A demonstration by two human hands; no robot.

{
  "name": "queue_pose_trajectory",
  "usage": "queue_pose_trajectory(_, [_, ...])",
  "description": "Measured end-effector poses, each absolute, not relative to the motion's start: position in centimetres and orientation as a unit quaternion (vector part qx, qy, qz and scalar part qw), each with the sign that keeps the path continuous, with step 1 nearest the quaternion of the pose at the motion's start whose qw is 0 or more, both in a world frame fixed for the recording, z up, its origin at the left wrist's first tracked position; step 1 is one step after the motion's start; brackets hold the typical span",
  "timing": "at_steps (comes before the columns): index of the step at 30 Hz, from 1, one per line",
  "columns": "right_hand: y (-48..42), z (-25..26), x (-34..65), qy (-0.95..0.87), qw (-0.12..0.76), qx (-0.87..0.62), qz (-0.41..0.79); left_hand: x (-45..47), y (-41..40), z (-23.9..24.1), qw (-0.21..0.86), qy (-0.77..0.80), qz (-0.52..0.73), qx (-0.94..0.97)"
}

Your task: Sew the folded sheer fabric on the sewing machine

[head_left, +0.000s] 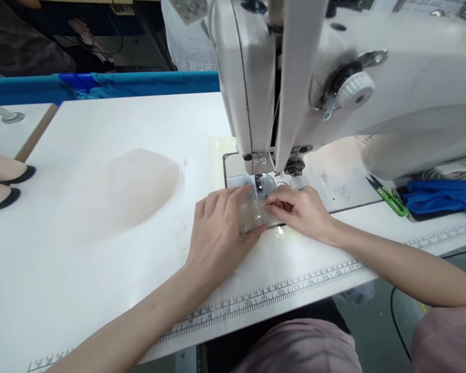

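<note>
A white sewing machine (334, 77) stands on a white table (81, 269). Its presser foot (259, 187) sits over a small clear, filmy piece (256, 218). My left hand (217, 233) lies flat on the left part of that piece, fingers spread toward the foot. My right hand (301, 210) pinches the piece's edge just right of the foot with thumb and fingertips. The needle itself is hidden behind the foot and my fingers.
A pale sheer fabric heap (128, 189) lies to the left. Green thread snips (388, 197) and blue cloth (442, 199) rest at the right under the machine arm. A printed ruler (279, 290) runs along the table's front edge. Two pale pieces with black tips (8, 178) sit far left.
</note>
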State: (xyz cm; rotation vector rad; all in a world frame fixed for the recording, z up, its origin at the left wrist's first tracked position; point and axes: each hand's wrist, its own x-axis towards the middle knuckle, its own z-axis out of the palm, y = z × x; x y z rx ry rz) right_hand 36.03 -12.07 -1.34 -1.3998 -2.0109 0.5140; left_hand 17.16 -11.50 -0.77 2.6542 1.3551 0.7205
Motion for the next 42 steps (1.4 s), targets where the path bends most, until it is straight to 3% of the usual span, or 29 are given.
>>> queue_pose_trajectory(4, [-11.9,-1.0,35.9,-0.752,0.293,-0.558,0.191,17.2,-12.2,-0.7,-0.098,0.348,0.249,0.898])
queue_pose_trajectory(8, [-11.7,-0.9,35.9,-0.738,0.302,-0.567,0.207,17.3,-13.3,-0.4,-0.164,0.281,0.212,0.921])
queue_pose_trajectory(12, [-11.4,-1.4,36.4,-0.747,0.312,-0.555,0.191,17.3,-13.6,-0.3,-0.143,0.288,0.175,0.931])
queue_pose_trajectory(19, [-12.5,-1.8,37.2,-0.853,0.258,-0.446,-0.080,17.1,-12.1,-0.5,-0.115,0.299,0.190,0.928])
queue_pose_trajectory(23, [-12.9,-1.5,37.0,-0.861,0.210,-0.434,-0.165,17.0,-11.6,-0.5,-0.116,0.297,0.199,0.927])
queue_pose_trajectory(42, [-12.4,-1.5,36.8,-0.858,0.173,-0.445,-0.191,17.1,-10.5,-1.1,-0.111,0.309,0.219,0.919])
